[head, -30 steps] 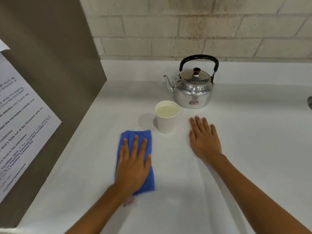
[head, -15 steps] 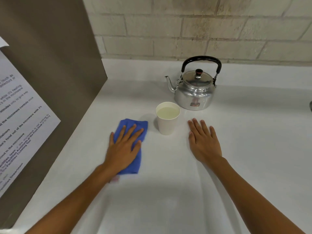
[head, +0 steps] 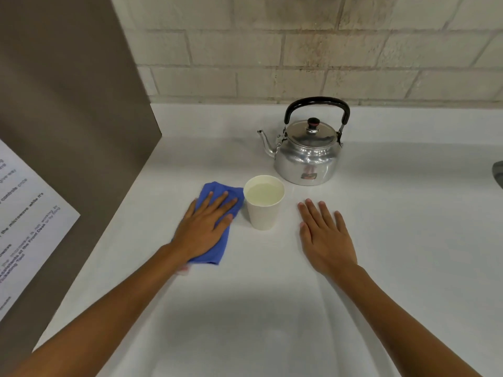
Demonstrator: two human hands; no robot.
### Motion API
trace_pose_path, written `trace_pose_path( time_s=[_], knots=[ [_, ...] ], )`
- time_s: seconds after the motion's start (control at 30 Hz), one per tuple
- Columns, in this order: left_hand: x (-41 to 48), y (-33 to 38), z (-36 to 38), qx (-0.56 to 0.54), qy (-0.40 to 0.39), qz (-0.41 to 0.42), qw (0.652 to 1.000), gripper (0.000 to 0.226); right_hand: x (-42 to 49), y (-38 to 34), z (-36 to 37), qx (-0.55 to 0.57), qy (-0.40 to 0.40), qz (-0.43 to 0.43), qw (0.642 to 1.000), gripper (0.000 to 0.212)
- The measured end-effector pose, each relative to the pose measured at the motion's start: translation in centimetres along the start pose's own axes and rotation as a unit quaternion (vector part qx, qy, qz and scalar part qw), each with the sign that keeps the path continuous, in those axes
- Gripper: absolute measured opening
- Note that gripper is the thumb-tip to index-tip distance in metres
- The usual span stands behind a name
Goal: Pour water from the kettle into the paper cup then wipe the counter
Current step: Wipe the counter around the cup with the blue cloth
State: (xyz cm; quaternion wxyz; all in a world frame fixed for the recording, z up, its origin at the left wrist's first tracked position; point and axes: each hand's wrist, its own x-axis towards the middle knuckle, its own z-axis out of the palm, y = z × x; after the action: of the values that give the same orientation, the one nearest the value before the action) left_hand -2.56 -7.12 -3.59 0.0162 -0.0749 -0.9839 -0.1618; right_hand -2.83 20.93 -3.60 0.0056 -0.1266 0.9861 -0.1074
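Left hand (head: 202, 229) flat, fingers spread, pressing blue cloth (head: 215, 240) onto white counter (head: 245, 322) at frame centre, touching filled paper cup (head: 263, 205). Right hand (head: 325, 238) open, palm down, right of cup. Kettle (head: 307, 151) upright behind.

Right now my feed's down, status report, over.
Left hand flat on blue cloth, wiping. Right hand flat on counter. Paper cup full, beside cloth: spill risk.
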Motion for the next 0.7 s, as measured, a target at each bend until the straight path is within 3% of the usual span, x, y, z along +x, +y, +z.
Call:
trace_pose_path(
  time_s=[0.23, 0.3, 0.43, 0.5, 0.7],
  knots=[
    [9.4, -1.5, -1.2, 0.049, 0.026, -0.183, 0.982, 0.05, 0.2, -0.2, 0.0, -0.003, 0.0, 0.004, 1.0, 0.052],
    [10.9, 0.4, -0.9, 0.049, 0.02, -0.17, 0.984, 0.051, 0.2, -0.1, 0.0, 0.0, 0.0, 0.004, 1.0, 0.052],
    [10.1, 1.3, 0.1, 0.08, 0.001, 0.014, 0.997, 0.053, 0.2, 0.0, 0.1, 0.002, 0.004, 0.003, 1.0, 0.052],
    [10.2, 0.1, -0.2, 0.055, -0.012, 0.053, 0.997, 0.049, 0.2, 0.0, 0.1, 0.006, 0.006, 0.004, 1.0, 0.052],
    [15.1, -0.7, -0.9, 0.042, -0.028, -0.082, 0.995, 0.05, 0.2, -0.1, 0.0, 0.012, 0.005, 0.006, 1.0, 0.052]
  ],
)
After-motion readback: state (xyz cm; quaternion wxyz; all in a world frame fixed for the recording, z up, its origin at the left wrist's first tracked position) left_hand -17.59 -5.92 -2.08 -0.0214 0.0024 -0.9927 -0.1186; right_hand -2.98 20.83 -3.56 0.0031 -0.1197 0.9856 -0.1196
